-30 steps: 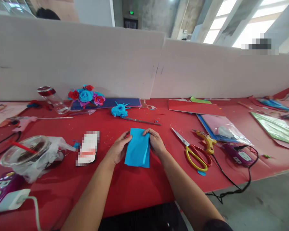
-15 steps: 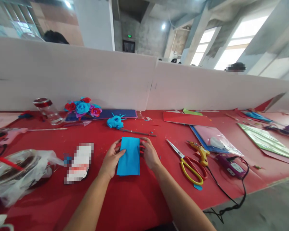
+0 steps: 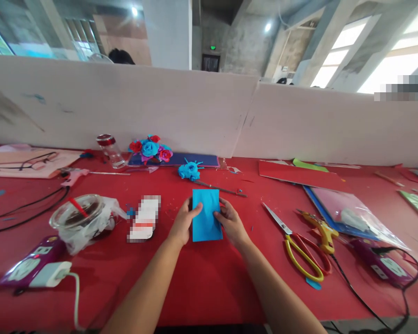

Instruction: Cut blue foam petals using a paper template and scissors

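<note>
A flat rectangle of blue paper [image 3: 206, 220] is held up in front of me between both hands. My left hand [image 3: 185, 219] grips its left edge, thumb on the face and fingers behind. On the opposite edge my right hand [image 3: 232, 222] pinches it the same way, its fingers partly hidden behind the sheet. Whether the paper is one layer or several I cannot tell. Just beyond it lie a blue paper flower [image 3: 189, 170] and a thin dark stick [image 3: 223, 189]. Scissors [image 3: 296, 243] with yellow and red handles rest to the right of my right hand.
Left on the red table [image 3: 209, 287] are a lidded cup [image 3: 78, 215] in a bag, a phone-like blurred object [image 3: 146, 218] and a purple power strip [image 3: 35, 260]. Right are a yellow glue gun [image 3: 322, 232] and another purple strip [image 3: 381, 262]. Paper roses [image 3: 149, 148] stand behind.
My view has turned left, so the table's things appear further right. My right thumb now rests on the paper's face, where the right fingers were spread beside its edge before.
</note>
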{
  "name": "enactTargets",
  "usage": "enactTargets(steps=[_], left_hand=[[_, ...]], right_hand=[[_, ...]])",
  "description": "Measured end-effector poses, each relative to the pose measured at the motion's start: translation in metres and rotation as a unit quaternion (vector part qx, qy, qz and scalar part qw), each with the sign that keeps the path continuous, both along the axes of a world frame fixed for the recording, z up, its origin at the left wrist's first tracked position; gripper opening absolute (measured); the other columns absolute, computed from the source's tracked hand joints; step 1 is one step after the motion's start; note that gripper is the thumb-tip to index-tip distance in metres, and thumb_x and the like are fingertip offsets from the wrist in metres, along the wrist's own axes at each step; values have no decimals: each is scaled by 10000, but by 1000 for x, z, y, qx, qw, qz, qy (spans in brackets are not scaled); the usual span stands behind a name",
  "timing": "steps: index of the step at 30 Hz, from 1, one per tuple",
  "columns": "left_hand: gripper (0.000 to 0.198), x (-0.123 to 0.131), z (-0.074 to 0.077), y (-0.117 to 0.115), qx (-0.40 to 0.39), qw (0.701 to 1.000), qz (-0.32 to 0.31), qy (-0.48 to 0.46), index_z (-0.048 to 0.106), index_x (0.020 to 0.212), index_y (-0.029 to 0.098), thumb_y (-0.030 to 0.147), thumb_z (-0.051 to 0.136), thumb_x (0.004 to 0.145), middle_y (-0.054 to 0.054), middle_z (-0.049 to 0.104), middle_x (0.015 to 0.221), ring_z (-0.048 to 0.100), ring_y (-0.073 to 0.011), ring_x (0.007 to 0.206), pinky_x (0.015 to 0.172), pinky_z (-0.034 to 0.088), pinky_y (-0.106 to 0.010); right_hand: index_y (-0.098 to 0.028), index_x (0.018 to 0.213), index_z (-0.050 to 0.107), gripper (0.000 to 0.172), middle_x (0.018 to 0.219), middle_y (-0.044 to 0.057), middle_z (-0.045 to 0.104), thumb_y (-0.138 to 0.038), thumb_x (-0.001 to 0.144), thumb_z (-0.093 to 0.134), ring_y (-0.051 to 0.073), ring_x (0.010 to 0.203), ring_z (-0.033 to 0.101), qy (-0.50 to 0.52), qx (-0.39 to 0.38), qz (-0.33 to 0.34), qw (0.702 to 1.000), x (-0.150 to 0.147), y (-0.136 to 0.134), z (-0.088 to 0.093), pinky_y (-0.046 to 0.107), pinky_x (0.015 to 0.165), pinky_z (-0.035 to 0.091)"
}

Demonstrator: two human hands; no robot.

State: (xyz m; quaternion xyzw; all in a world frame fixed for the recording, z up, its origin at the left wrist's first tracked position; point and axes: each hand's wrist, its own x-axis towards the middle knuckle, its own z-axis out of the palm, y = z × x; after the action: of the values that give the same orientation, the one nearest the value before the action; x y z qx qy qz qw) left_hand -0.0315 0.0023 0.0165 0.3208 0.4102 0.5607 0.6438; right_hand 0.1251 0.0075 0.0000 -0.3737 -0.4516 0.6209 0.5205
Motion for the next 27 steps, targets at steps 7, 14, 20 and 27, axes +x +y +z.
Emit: enactTargets(steps=[7, 14, 20, 27], left_hand=[[516, -9, 0, 1, -22, 998, 7, -62, 607, 1148, 216, 468, 708, 710, -55, 711, 877, 665, -200, 777, 680, 509, -299], [425, -1, -5, -2, -13, 998, -51, -36, 701, 1019, 164, 350, 785, 647, -50, 706, 796, 614, -136, 669, 659, 471, -259], [386, -15, -5, 4, -12, 998, -50, -46, 721, 1013, 155, 330, 763, 671, -84, 730, 833, 641, -167, 722, 701, 485, -287], [273, -16, -6, 4, 38, 997, -25, 70, 731, 930, 179, 238, 703, 665, -48, 723, 833, 634, -160, 716, 691, 493, -283]], right_hand=[[-269, 1147, 552, 478, 883, 13, 656, -410, 725, 725, 175, 759, 602, -23, -10, 38, 999, -11, -7, 1, 299, 692, 479], [-252, 899, 617, 289, 663, -43, 562, -474, 731, 696, 129, 571, 488, -36, -47, -54, 997, -9, -6, 2, 252, 547, 421], [-231, 791, 631, 279, 651, -45, 554, -431, 654, 768, 118, 571, 466, 42, -90, -78, 992, -7, -4, 3, 238, 556, 412], [-250, 907, 646, 350, 642, -43, 569, -458, 651, 764, 128, 554, 479, 20, -106, -67, 992, -7, -6, 7, 250, 531, 416]])
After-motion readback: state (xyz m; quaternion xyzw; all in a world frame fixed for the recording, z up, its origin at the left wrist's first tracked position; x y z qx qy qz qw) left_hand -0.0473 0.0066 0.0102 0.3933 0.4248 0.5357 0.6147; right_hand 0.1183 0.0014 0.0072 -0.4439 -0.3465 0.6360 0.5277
